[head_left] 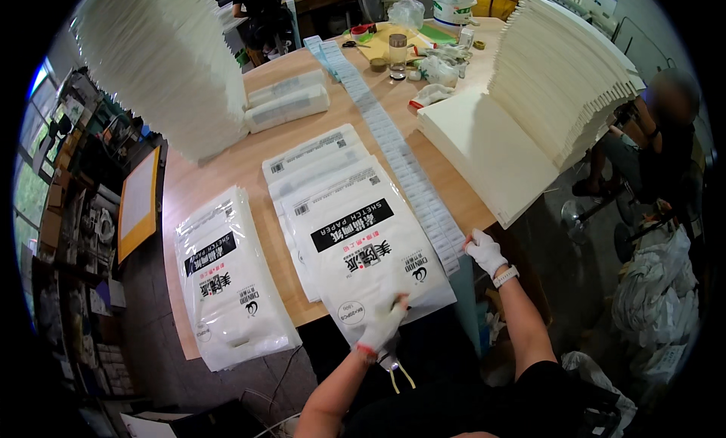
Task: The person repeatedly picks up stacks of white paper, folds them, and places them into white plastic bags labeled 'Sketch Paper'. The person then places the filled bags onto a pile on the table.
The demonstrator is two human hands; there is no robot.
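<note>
My left hand [382, 326], in a white glove, presses on the near edge of the top white plastic bag [363, 245], which has a black label band and lies on a fanned stack of the same bags. My right hand [485, 251], also gloved, with a white watch at the wrist, touches the near end of a long strip of small white labels [397, 147] that runs up the wooden table [227, 169]. A second pile of the same bags [227, 279] lies to the left, at the table's front edge.
Tall fanned stacks of cream paper stand at the far left [162, 60] and far right [544, 97]. Two wrapped paper packs [287, 105], a glass jar [398, 54] and clutter sit at the back. A seated person [658, 135] is at right. White sacks [654, 287] lie on the floor.
</note>
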